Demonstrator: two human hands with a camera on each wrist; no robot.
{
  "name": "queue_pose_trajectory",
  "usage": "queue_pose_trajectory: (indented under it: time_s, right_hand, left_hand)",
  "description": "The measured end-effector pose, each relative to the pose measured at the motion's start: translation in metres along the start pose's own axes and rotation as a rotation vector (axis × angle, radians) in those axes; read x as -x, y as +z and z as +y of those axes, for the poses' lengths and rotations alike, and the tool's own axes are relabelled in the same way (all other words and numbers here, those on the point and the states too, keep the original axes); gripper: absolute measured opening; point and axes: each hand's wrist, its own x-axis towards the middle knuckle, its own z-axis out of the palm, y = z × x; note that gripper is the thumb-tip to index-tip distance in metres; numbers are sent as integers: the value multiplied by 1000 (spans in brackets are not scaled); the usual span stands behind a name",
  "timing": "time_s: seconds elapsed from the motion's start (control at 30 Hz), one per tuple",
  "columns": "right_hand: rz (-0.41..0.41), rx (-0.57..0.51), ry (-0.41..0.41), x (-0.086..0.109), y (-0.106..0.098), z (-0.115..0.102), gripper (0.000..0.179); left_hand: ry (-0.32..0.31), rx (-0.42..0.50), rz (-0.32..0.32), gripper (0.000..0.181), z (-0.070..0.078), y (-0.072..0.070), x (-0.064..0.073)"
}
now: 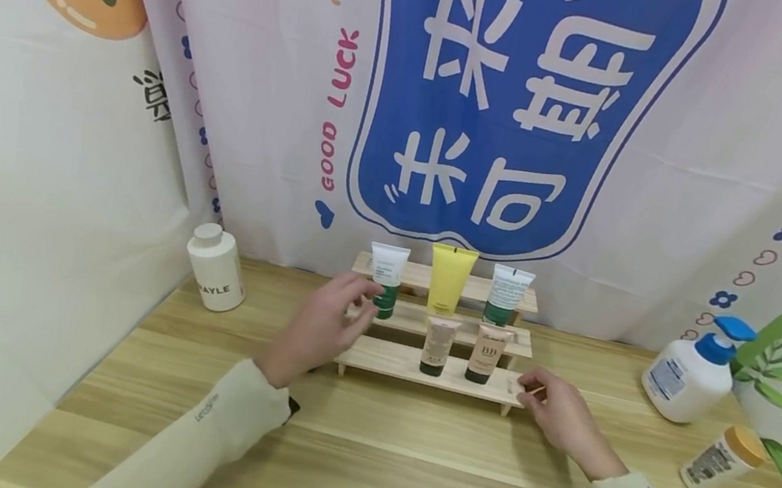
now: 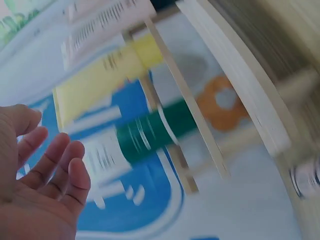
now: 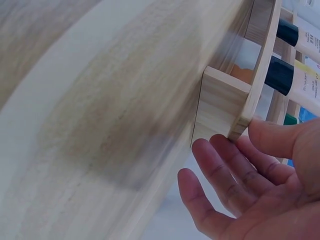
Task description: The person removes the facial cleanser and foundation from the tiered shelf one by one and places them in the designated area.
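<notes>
A tiered wooden rack (image 1: 385,354) stands on the table against the printed cloth. On its middle step are a white and green tube (image 1: 388,265), a yellow tube (image 1: 450,274) and another white and green tube (image 1: 507,295). Two beige tubes with black caps, one plain-backed (image 1: 438,344) and one marked BB (image 1: 487,353), stand on the front step. My left hand (image 1: 330,315) hovers by the left green tube, fingers loosely bent and holding nothing (image 2: 47,175). With thumb above and fingertips below, my right hand (image 3: 250,175) pinches the right end of the front step.
A white bottle (image 1: 216,268) stands at the table's back left. To the right are a white pump bottle (image 1: 690,373) with a blue top and a small white bottle (image 1: 721,462) with an orange cap. Printed cloth (image 1: 278,134) hangs behind and along the sides.
</notes>
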Motion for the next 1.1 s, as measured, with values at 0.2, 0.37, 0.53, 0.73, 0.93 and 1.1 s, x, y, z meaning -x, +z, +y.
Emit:
queue_pose_trajectory:
  time_s: [0.2, 0.37, 0.53, 0.73, 0.93, 1.1]
  right_hand:
    - [8, -2, -20, -1, 2, 2, 18]
    - [16, -2, -26, -1, 2, 1, 18]
    - [24, -1, -29, -3, 3, 0, 17]
    - [28, 2, -28, -2, 2, -1, 16]
    - [28, -2, -36, -2, 3, 0, 16]
    - [25, -8, -28, -1, 3, 3, 15]
  left_hand:
    - [63, -27, -65, 40, 21, 22, -9]
    - [63, -45, -93, 47, 25, 43, -13]
    - [44, -35, -106, 47, 28, 58, -14]
    - [18, -16, -72, 35, 30, 66, -15]
    - [2, 50, -71, 27, 34, 68, -12]
    - [8, 92, -6, 28, 36, 55, -3]
